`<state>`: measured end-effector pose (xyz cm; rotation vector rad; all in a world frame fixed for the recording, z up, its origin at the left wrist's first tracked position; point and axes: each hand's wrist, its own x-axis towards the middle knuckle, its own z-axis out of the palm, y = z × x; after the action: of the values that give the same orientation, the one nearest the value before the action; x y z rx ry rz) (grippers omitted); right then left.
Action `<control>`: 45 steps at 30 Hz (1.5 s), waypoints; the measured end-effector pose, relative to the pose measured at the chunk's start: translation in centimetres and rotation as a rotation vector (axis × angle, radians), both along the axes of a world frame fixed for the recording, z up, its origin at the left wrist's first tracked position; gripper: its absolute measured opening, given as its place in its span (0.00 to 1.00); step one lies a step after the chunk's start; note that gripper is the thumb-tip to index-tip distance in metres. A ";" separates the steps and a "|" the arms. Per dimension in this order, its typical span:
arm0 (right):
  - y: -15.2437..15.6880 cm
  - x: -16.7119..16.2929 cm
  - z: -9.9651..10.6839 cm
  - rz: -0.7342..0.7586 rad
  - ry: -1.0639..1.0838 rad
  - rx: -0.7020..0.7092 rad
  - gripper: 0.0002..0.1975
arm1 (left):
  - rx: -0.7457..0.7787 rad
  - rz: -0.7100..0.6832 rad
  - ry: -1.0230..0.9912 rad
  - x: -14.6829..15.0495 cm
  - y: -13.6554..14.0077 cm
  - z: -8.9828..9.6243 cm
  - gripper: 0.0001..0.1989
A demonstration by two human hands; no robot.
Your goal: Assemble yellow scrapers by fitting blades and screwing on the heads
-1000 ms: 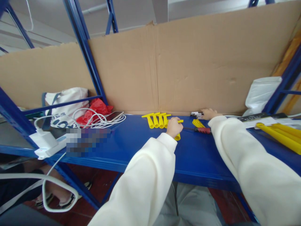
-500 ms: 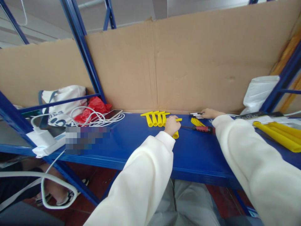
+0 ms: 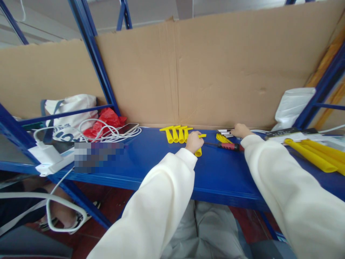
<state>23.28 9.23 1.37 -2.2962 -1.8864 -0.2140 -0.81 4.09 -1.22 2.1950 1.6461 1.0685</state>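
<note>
Brace firmly, left of the red-handled screwdriver [image 3: 228,146]

Gripping a yellow T-shaped piece [image 3: 198,152] in the closed left hand [image 3: 194,141], left of the screwdriver; with right hand [image 3: 241,130] partly curled behind the screwdriver, beside black-and-white sticks [image 3: 224,131], cannot tell if gripping

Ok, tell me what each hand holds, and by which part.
The left hand holds a yellow T-piece around its middle. The right hand is at the slim white items; any grip cannot be told.
</note>
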 end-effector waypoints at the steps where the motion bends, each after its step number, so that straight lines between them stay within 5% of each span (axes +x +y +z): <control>1: 0.0 0.0 0.0 -0.009 0.006 0.004 0.22 | 0.004 0.001 0.002 0.0 0.0 0.0 0.17; 14: 0.0 0.4 -0.1 -0.019 0.145 0.258 0.24 | -0.011 -0.018 -0.002 0.1 0.0 0.1 0.18; 24: -0.2 0.0 0.7 0.233 0.228 0.532 0.24 | 0.032 -0.025 -0.059 0.2 -0.2 0.3 0.18; 38: 0.4 -5.3 0.4 0.515 0.643 0.511 0.27 | 0.114 -0.114 -0.334 0.9 -0.1 0.4 0.18; 45: -0.3 -5.8 0.2 0.504 0.889 0.534 0.37 | 0.160 -0.143 -0.548 0.7 0.3 0.6 0.17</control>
<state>17.51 8.90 1.58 -1.1937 -1.5662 0.2915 -0.10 4.37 -0.63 1.8324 1.1814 1.6194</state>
